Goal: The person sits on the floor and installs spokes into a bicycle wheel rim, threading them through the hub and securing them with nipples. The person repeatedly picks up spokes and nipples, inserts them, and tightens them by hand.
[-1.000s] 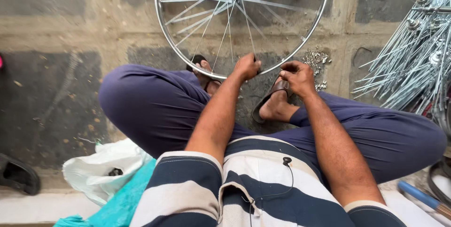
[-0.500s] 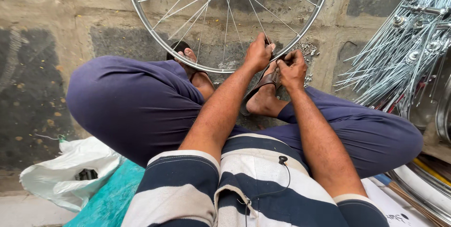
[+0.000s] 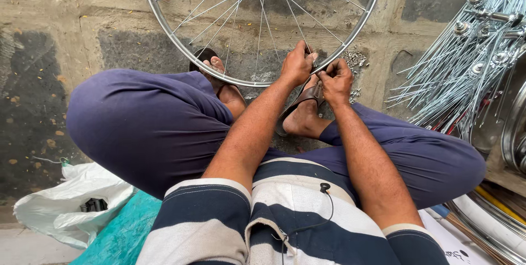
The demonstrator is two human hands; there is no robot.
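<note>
1. The stone-block floor (image 3: 60, 35) fills the view. I sit cross-legged on it in dark blue trousers and sandals.
2. The spoked wheel rim (image 3: 164, 24) stands just past my feet, its lower edge down between my sandals. Many spokes already run from the rim up towards the hub, which is cut off at the top of the picture. So I judge the lacing well along, but I cannot tell how many spokes are tightened or how many remain.
3. A heap of loose spokes and hubs (image 3: 466, 62) lies on the right, near my right knee. That suggests more wheels wait.
4. A white plastic bag (image 3: 60, 204) with something small and black in it lies at lower left, next to teal cloth (image 3: 120, 232).
5. My left hand (image 3: 296, 65) is closed around the rim's lower right edge, steadying it.
6. My right hand (image 3: 336, 80) sits just beside it, fingers curled tight at the same spot. Whether it pinches a nipple or a small tool, I cannot tell.
7. Small metal bits (image 3: 357, 59) lie scattered on the floor just beyond my hands.
</note>
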